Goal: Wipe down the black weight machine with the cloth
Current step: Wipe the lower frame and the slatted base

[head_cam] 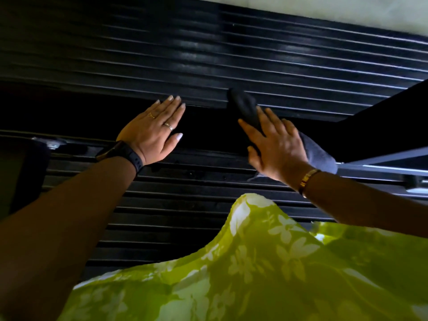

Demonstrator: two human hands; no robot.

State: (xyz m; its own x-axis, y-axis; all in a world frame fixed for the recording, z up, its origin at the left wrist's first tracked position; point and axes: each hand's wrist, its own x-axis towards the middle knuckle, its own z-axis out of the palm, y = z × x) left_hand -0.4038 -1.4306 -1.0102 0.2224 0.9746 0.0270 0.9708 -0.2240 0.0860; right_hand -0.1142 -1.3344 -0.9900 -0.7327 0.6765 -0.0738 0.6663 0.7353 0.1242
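The black weight machine [208, 54] fills the view as a stack of dark ribbed plates, with a deep black gap across the middle. My left hand [154, 130] lies flat with straight fingers on the edge of the plates above that gap. My right hand [275, 147] presses a dark grey cloth [245, 107] against the machine with fingers spread; the cloth sticks out past the fingertips and hangs out at the right of the palm. The right hand is blurred.
A grey metal frame bar [382, 163] runs off to the right beside the cloth. A dark block [30, 172] sits at the left edge. My green flowered garment [254, 274] fills the bottom. A pale wall [347, 10] shows at top right.
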